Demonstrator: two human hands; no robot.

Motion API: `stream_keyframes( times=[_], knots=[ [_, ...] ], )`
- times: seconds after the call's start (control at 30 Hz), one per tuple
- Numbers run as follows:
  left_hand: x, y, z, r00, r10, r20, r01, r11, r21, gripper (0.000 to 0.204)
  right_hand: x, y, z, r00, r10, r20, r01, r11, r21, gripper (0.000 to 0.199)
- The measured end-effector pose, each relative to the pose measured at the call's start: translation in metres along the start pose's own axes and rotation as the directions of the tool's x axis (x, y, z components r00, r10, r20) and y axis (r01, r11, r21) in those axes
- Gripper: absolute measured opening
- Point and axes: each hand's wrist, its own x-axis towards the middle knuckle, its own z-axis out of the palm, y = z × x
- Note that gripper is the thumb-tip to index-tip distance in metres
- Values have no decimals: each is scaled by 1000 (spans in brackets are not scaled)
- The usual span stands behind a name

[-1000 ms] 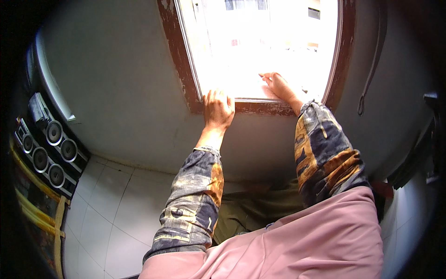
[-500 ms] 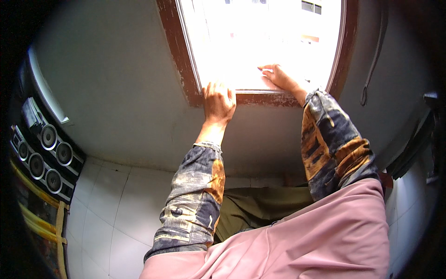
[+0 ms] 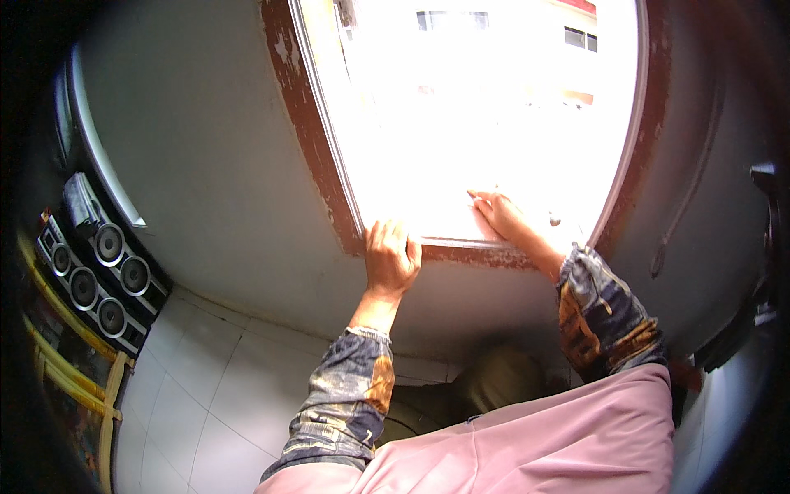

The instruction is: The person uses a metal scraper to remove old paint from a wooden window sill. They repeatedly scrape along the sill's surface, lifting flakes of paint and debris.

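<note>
My left hand (image 3: 392, 262) rests at the lower left corner of a window, its fingers close together and hooked over the sill's inner edge. The worn brown window frame (image 3: 309, 136) has flaking paint. Farther right, my right hand (image 3: 504, 217) reaches over the sill (image 3: 473, 253) into the bright opening. Its thumb and fingers come together at the tips, but glare hides what they hold, if anything. Patterned sleeves (image 3: 350, 403) in dark blue, cream and orange cover both forearms. A small dark piece (image 3: 555, 219) shows beside my right wrist.
Speakers (image 3: 85, 288) with round cones stand at the left, above a yellow-edged rack (image 3: 109, 403). Pale tiles (image 3: 222, 403) cover the floor. A strap (image 3: 695, 181) hangs on the right wall. Pink cloth (image 3: 527, 436) drapes in front of me, with olive fabric (image 3: 502, 379) beyond it.
The view has tipped upward, so the window and both hands sit lower in the picture and more of outside shows. Both hands keep about the same places at the sill.
</note>
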Motion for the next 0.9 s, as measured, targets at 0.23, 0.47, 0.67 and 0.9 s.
stream_keyframes(
  times=[0.23,0.47,0.67,0.9],
  knots=[
    [26,7,-9,998,62,29,-61,998,-29,12,-15,-20,-9,998,-40,38,42,997,-63,34],
    [44,4,-5,988,-13,153,24,997,-72,14,-27,-44,-36,979,-188,76,200,829,-522,49],
    [26,4,-3,991,21,134,-5,992,-125,20,-20,-60,-35,974,-209,89,226,860,-457,40],
    [10,-5,-5,990,132,39,-130,990,-63,21,4,-60,-23,942,-256,217,329,836,-439,34]
  ],
)
